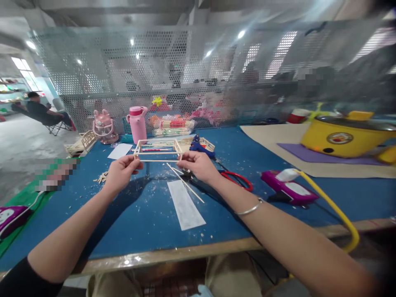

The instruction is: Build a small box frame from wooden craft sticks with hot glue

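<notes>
A small box-shaped frame of thin wooden sticks (158, 153) is held up above the blue table, with my hands at its two ends. My left hand (123, 170) pinches its left end between thumb and fingers. At the right end, my right hand (198, 164) grips a corner the same way. Below the frame lie loose wooden sticks (190, 187) and a white paper strip (186, 205). Behind my right hand is a blue tool (201, 147), its kind unclear. Red-handled scissors (238, 180) rest beside my right wrist, their blades partly hidden.
Short stick pieces (101, 177) lie left on the blue table (130, 231). A pink bottle (137, 126) and a clear pink jug (104, 128) stand at the back. A purple power strip (289, 187) with a yellow cord and a yellow electric pot (346, 138) are on the right.
</notes>
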